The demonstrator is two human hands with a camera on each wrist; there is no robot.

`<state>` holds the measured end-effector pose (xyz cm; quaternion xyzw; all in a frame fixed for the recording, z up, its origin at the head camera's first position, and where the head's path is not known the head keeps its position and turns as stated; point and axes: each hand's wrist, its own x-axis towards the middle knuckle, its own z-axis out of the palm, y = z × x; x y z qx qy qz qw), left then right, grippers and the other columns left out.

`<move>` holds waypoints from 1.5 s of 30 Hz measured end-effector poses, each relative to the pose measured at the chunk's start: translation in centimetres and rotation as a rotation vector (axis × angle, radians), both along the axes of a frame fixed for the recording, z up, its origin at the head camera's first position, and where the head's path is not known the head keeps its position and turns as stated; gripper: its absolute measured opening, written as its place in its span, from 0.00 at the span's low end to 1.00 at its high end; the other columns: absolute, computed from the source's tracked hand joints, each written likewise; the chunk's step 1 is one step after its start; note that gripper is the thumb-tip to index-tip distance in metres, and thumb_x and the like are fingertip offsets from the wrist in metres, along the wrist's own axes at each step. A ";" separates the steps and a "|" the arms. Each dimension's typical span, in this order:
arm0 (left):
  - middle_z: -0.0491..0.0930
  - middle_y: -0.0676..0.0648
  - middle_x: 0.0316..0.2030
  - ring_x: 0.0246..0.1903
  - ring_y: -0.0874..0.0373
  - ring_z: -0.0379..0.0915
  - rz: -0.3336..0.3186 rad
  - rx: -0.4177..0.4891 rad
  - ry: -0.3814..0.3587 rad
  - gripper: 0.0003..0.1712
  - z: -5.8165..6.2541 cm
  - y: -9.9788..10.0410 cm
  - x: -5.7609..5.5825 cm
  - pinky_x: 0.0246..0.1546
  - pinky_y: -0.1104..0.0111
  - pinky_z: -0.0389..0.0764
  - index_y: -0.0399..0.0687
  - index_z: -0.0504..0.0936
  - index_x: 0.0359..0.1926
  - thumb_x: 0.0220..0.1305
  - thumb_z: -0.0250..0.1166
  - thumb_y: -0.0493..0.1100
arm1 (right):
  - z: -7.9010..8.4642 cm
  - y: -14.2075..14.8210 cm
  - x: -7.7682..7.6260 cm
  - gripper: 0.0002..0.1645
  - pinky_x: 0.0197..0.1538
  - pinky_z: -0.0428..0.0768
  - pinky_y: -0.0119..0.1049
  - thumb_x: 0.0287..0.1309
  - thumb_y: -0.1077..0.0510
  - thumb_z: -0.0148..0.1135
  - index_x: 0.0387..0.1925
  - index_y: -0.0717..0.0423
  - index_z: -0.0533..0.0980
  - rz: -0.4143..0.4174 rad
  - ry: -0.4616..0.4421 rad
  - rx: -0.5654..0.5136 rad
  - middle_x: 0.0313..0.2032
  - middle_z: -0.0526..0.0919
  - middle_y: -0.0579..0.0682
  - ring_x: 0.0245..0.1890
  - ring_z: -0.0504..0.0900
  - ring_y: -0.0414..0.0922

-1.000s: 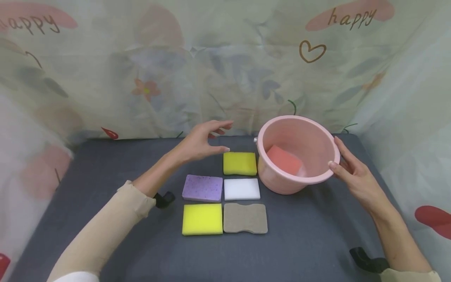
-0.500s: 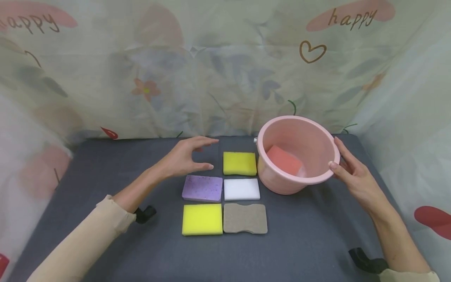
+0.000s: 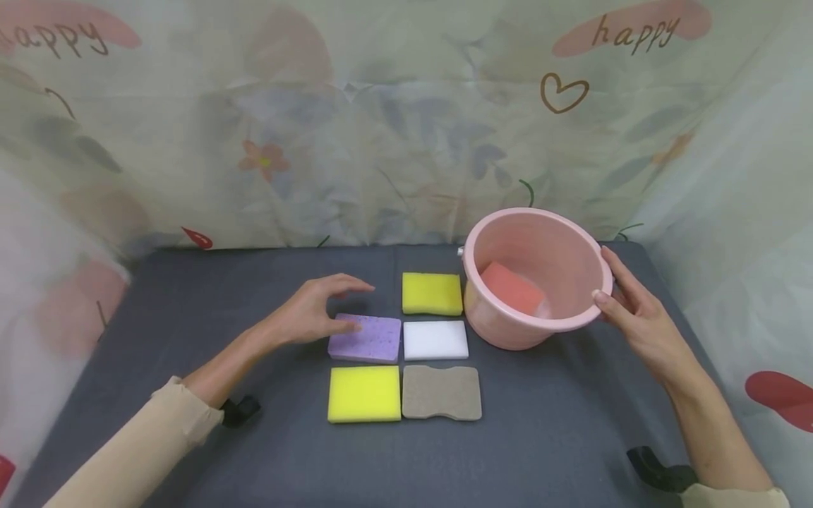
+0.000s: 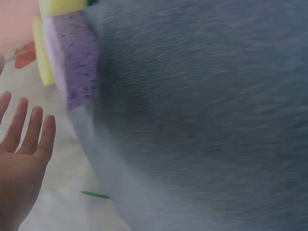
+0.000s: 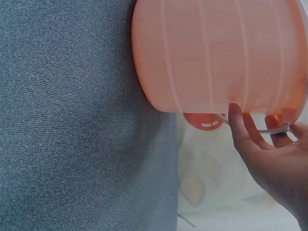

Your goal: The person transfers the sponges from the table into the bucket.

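Observation:
My left hand (image 3: 311,310) hovers at the left end of a speckled purple sponge (image 3: 375,339), its thumb overlapping the sponge in the head view. Its fingers are spread and hold nothing; the left wrist view shows the same hand (image 4: 24,159) apart from the purple sponge (image 4: 79,60). At the right, my right hand (image 3: 641,317) grips the rim of a pink bucket (image 3: 508,324), which leans toward me. A coral-red sponge (image 3: 511,288) lies inside it. From below, the right wrist view has the hand's fingers (image 5: 236,120) against the bucket wall.
Beside the purple sponge lie a white sponge (image 3: 435,340), a yellow sponge (image 3: 432,293) behind it, a brighter yellow sponge (image 3: 365,394) in front and a grey-brown sponge (image 3: 442,392) with notched sides. A patterned curtain (image 3: 356,141) stands behind the dark table (image 3: 305,466).
My left hand has moved left and toward me, from beside the back yellow sponge to over the purple one. The right hand and bucket have stayed in place.

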<state>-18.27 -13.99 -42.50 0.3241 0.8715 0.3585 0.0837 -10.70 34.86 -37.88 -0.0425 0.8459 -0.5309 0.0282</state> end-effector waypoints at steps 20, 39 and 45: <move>0.78 0.49 0.58 0.59 0.53 0.73 -0.025 -0.107 -0.047 0.37 -2.9 -1.4 0.9 0.59 0.54 0.72 0.51 0.79 0.63 0.51 0.79 0.48 | 0.0 -0.1 -0.1 0.43 0.50 0.74 0.19 0.73 0.59 0.52 0.79 0.32 0.44 -0.004 0.000 -0.036 0.78 0.46 0.50 0.66 0.66 0.36; 0.75 0.48 0.60 0.59 0.51 0.68 -0.035 -0.274 0.005 0.46 -3.4 -0.4 1.7 0.56 0.54 0.72 0.53 0.73 0.69 0.49 0.78 0.56 | -0.1 -0.1 -0.2 0.44 0.51 0.72 0.19 0.73 0.59 0.53 0.79 0.33 0.43 -0.010 -0.014 -0.042 0.78 0.46 0.48 0.71 0.61 0.47; 0.77 0.49 0.58 0.57 0.51 0.70 -0.024 -0.249 -0.007 0.44 -3.1 -0.3 1.4 0.54 0.54 0.73 0.55 0.75 0.67 0.50 0.77 0.60 | 0.0 0.0 -0.1 0.44 0.51 0.73 0.19 0.73 0.59 0.53 0.79 0.34 0.43 0.002 -0.001 -0.033 0.78 0.45 0.47 0.72 0.61 0.46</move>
